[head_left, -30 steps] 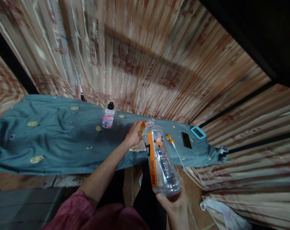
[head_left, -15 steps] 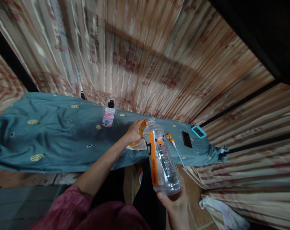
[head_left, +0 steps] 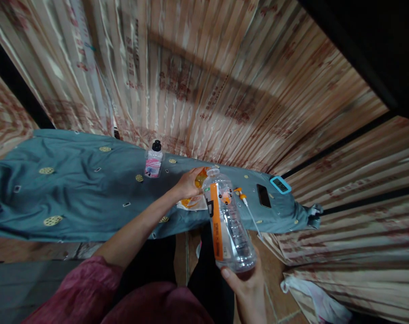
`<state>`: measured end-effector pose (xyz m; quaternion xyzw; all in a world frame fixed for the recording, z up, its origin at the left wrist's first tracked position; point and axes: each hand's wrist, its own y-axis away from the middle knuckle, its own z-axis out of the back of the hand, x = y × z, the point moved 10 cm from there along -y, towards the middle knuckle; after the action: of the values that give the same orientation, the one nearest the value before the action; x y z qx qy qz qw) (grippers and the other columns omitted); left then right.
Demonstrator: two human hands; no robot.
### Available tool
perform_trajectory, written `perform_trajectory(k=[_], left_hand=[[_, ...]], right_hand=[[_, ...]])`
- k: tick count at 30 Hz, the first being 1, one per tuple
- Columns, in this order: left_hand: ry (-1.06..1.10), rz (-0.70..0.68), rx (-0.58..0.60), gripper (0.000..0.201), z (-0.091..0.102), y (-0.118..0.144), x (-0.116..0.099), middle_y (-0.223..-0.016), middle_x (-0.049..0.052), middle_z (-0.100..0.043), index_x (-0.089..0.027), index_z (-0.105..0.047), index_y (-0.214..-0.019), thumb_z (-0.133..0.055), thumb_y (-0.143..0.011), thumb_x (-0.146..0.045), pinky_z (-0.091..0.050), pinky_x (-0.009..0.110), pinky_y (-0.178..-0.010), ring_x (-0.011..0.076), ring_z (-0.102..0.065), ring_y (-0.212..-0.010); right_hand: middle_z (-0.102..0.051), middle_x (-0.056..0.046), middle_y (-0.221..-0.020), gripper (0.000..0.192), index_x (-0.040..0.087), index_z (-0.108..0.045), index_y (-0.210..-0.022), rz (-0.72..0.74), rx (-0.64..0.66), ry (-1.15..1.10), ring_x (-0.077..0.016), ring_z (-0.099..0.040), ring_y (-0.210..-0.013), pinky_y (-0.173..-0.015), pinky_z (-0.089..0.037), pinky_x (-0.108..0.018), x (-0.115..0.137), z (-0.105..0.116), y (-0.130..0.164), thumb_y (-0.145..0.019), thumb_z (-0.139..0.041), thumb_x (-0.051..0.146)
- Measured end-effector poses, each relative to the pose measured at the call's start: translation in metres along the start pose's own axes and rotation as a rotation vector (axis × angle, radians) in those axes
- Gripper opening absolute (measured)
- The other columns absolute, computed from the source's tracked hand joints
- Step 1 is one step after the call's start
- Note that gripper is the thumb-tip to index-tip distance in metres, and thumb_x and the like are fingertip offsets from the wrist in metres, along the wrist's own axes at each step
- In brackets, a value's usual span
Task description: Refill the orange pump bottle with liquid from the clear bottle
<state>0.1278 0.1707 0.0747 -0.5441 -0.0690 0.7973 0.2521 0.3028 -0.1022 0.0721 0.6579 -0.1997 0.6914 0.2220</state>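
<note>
The right hand [head_left: 247,288] is closed around the base of a clear bottle [head_left: 226,222], holding it tilted over the worktop [head_left: 72,198] edge. The left hand [head_left: 187,184] grips a small orange container [head_left: 202,179] on the blue cloth, beside an orange-tipped syringe [head_left: 245,204] and a phone [head_left: 263,196]

Clear bottle [head_left: 227,220] hides most of the orange item [head_left: 200,178] at its eleven o'clock; right hand [head_left: 247,288] runs off the bottom edge; label print unreadable.
</note>
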Motion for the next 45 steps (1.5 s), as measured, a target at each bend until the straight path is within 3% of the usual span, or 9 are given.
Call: perform_trajectory(k=[11, 16, 20, 27, 45], left_hand=[[0.047, -0.017, -0.095, 0.079, -0.002, 0.004, 0.005, -0.126, 0.010, -0.067, -0.022, -0.062, -0.131, -0.087, -0.056, -0.018, -0.056, 0.047, -0.103, 0.0308, -0.067, -0.114], [0.003, 0.029, -0.147, 0.064, -0.004, 0.006, 0.006, -0.124, 0.012, -0.067, -0.018, -0.061, -0.130, -0.078, -0.068, -0.019, -0.056, 0.045, -0.101, 0.0303, -0.067, -0.113], [-0.002, 0.042, -0.180, 0.065, -0.005, 0.007, 0.006, -0.122, 0.010, -0.066, -0.019, -0.060, -0.130, -0.078, -0.067, -0.017, -0.056, 0.044, -0.100, 0.0289, -0.067, -0.111], [0.009, 0.016, -0.192, 0.065, -0.005, 0.009, 0.005, -0.122, 0.007, -0.066, -0.021, -0.061, -0.130, -0.073, -0.067, -0.008, -0.054, 0.042, -0.104, 0.0258, -0.066, -0.113], [0.004, -0.020, -0.221, 0.072, -0.007, 0.010, 0.010, -0.121, 0.007, -0.065, -0.020, -0.059, -0.131, -0.069, -0.062, -0.003, -0.055, 0.041, -0.102, 0.0264, -0.066, -0.112]], right_hand=[[-0.081, -0.008, -0.108, 0.077, 0.021, -0.059, -0.125, -0.004, -0.009, 0.102, -0.0309, -0.078, -0.097, -0.085, -0.061, -0.038, 0.015, -0.001, 0.002, -0.057, -0.091, 0.039], [-0.080, -0.008, -0.105, 0.074, 0.021, -0.061, -0.121, 0.003, -0.017, 0.087, -0.0313, -0.077, -0.095, -0.084, -0.061, -0.039, 0.013, 0.000, 0.002, -0.056, -0.091, 0.038], [-0.079, -0.009, -0.109, 0.077, 0.020, -0.060, -0.122, -0.007, -0.024, 0.065, -0.0304, -0.076, -0.099, -0.087, -0.060, -0.038, 0.008, 0.001, 0.000, -0.053, -0.092, 0.037], [-0.077, -0.007, -0.110, 0.079, 0.021, -0.057, -0.117, -0.026, -0.021, 0.065, -0.0286, -0.075, -0.101, -0.090, -0.057, -0.035, -0.002, 0.006, -0.002, -0.050, -0.095, 0.038], [-0.076, -0.006, -0.111, 0.082, 0.023, -0.057, -0.123, -0.007, -0.018, 0.130, -0.0298, -0.074, -0.103, -0.092, -0.055, -0.037, 0.001, 0.008, -0.004, -0.052, -0.093, 0.045]])
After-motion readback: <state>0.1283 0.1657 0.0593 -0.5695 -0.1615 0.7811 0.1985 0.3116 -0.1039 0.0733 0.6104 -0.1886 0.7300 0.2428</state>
